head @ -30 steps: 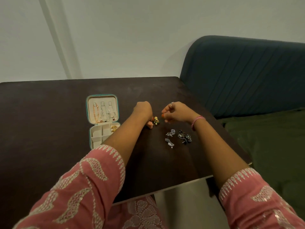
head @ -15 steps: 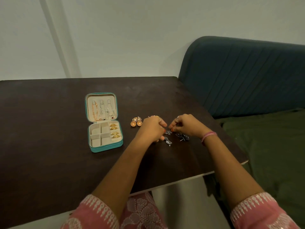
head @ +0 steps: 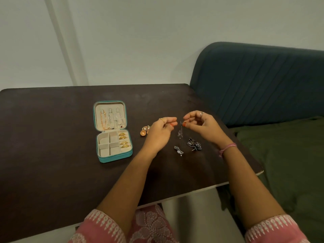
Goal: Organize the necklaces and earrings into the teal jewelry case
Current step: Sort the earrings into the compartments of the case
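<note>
The jewelry case (head: pixel 114 156) lies open on the left part of the dark table (head: pixel 52 137), its lid folded flat away from you, so both halves face up and you can drop pieces straight in. Three necklaces (head: pixel 111 120) already hang side by side in the lid, which keeps the chains straight rather than tangled. Four gold earrings (head: pixel 124 140) sit stacked in the right-hand column of the tray; the other compartments look free, which is likely where the loose pieces belong.

Your right hand (head: pixel 201 128) pinches the top of a silver dangling earring (head: pixel 180 132) between thumb and forefinger, the other fingers loosely curled, so the earring hangs freely above the table. Held by its hook like that, its beads fall straight and you can check it. Your left hand (head: pixel 160 132) hovers just left of it, fingers partly curled; whether it grips anything small I cannot tell.

On the table near your right wrist lie a matching silver earring (head: pixel 178 150) and a darker cluster (head: pixel 193 144) just to its right, too small to make out. A pair of orange earrings (head: pixel 145 131) rests between the case and your left hand, partly hidden by it. All of these are within easy reach, well apart from the table's near edge.
</note>
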### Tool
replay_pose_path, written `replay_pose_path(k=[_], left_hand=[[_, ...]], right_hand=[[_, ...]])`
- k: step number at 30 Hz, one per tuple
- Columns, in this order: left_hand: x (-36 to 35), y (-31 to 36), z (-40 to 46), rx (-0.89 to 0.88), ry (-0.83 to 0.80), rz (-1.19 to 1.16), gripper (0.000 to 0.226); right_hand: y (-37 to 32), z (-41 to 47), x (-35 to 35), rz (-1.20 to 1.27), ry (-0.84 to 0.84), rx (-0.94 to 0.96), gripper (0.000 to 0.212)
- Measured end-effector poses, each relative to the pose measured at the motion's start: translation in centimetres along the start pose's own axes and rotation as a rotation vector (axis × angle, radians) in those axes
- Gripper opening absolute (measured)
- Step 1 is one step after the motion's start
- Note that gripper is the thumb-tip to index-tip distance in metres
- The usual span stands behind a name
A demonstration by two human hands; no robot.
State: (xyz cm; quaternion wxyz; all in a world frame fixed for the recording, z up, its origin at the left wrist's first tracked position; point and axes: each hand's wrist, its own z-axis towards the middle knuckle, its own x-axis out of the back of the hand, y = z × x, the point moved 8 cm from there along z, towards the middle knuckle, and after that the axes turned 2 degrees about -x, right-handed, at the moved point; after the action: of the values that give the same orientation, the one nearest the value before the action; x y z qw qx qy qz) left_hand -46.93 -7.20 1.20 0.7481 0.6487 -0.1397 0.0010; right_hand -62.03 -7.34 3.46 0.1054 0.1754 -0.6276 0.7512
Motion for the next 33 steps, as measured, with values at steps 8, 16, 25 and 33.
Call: replay_pose_path(k=[8, 16, 25, 33], left_hand=[[-0.2, 1.5, -0.4, 0.046, -0.075, -0.318, 0.019], [0.0, 2.2, -0.5, 0.024, -0.033, -0.271, 0.015], [0.4, 1.5, -0.5, 0.077, -0.013, -0.281, 0.008], [0.6, 1.3, -0.7, 0.058, 0.035, -0.258, 0.014]], right_hand=[[-2.5, -1.2, 0.2, 0.316, 0.074, 0.057, 0.018], [-2.0, -1.7, 0.2, 0.308, 0.117, -0.014, 0.018], [4.8, -4.7, 1.5, -0.223, 0.217, -0.243, 0.005], [6.8, -7.7, 0.9, -0.3, 0.388, -0.285, 0.01]])
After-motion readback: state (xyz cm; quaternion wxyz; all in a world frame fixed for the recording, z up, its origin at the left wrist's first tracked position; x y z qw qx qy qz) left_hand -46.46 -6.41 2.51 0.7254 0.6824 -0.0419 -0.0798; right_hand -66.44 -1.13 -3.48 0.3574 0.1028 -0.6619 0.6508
